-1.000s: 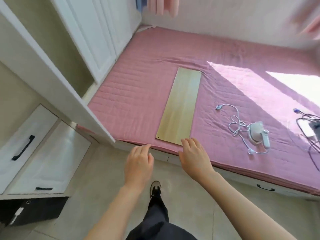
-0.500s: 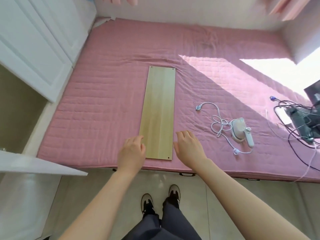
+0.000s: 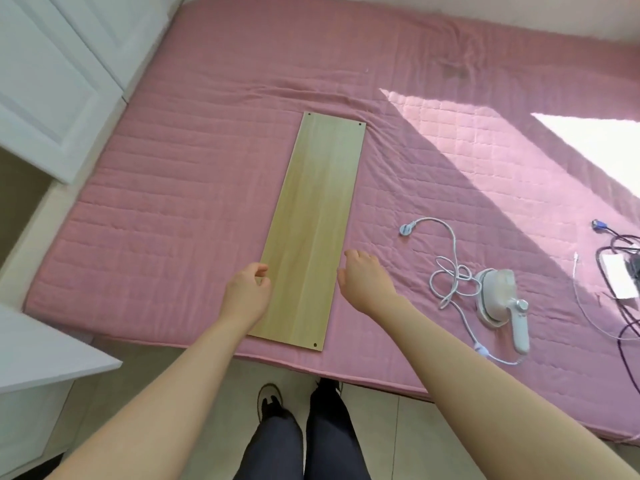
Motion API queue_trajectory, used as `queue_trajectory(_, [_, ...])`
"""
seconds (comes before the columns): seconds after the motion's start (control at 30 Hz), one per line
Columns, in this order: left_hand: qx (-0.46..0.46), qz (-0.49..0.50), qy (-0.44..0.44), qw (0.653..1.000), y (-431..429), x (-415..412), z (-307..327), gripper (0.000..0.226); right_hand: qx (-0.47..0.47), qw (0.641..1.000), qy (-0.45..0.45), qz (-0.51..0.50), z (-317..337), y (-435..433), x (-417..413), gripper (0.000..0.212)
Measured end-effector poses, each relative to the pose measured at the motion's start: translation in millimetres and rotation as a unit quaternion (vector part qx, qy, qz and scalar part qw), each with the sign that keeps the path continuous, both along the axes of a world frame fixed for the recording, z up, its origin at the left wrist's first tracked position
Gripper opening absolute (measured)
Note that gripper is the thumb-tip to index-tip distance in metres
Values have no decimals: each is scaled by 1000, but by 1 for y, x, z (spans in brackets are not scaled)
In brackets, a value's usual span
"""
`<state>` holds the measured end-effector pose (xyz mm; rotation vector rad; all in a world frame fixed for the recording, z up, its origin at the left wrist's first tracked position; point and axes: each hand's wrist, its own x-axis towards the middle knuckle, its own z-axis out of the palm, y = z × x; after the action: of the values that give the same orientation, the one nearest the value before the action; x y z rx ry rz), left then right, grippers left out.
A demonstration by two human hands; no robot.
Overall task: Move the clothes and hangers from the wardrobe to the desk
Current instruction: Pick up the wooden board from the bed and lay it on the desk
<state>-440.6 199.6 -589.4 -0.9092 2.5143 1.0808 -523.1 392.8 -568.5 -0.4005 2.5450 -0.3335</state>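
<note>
No clothes or hangers show; the wardrobe (image 3: 59, 98) stands off to the left, nearer the left hand (image 3: 247, 294). It and the right hand (image 3: 363, 282) hover with fingers (image 3: 360, 259) loosely curled, holding nothing, either side of a wooden board (image 3: 318, 220) on the bed (image 3: 173, 202), its long axis pointing away from the person. An iron (image 3: 498, 299) and cord (image 3: 446, 271) lie further right.

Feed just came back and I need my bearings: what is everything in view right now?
wooden board: one, pale wood, flat on the bed cover
bed cover: one, pink, fills most of the view
steam iron: one, white, right of the board, cord loose beside it
cables: a tangle, mostly black, right edge
wardrobe: one, white, upper left
legs: two, dark trousers, bottom centre
hands: two; left hand at the board's left edge, right hand at its right, both empty
</note>
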Motion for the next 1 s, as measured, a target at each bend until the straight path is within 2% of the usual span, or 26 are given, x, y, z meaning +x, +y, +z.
queue_trajectory(0.2, [18, 24, -13, 999, -19, -54, -82, 33, -44, 991, -80, -98, -71, -14, -54, 36])
queue_trajectory(0.47, [30, 33, -66, 997, -53, -79, -204, 32, -47, 955, -176, -234, -183, -25, -88, 38])
queue_trajectory(0.53, [32, 37, -88, 995, -61, -80, -230, 38, -48, 947, -200, -246, -205, -27, -88, 30])
queue_trajectory(0.6, [30, 41, -104, 993, -68, -82, -252, 43, -52, 937, -215, -271, -226, -29, -86, 12])
queue_trajectory(0.7, [39, 52, -117, 991, -73, -84, -276, 50, -82, 914, -240, -315, -249, -34, -81, 28])
queue_trajectory(0.87, [59, 68, -122, 988, -73, -80, -297, 70, -123, 886, -272, -354, -266, -44, -69, 19])
queue_trajectory(0.97, [71, 57, -133, 987, -72, -74, -301, 74, -135, 874, -263, -386, -267, -49, -67, 3])
queue_trajectory(1.0, [66, 57, -127, 988, -73, -72, -302, 74, -142, 866, -260, -402, -268, -49, -67, 7])
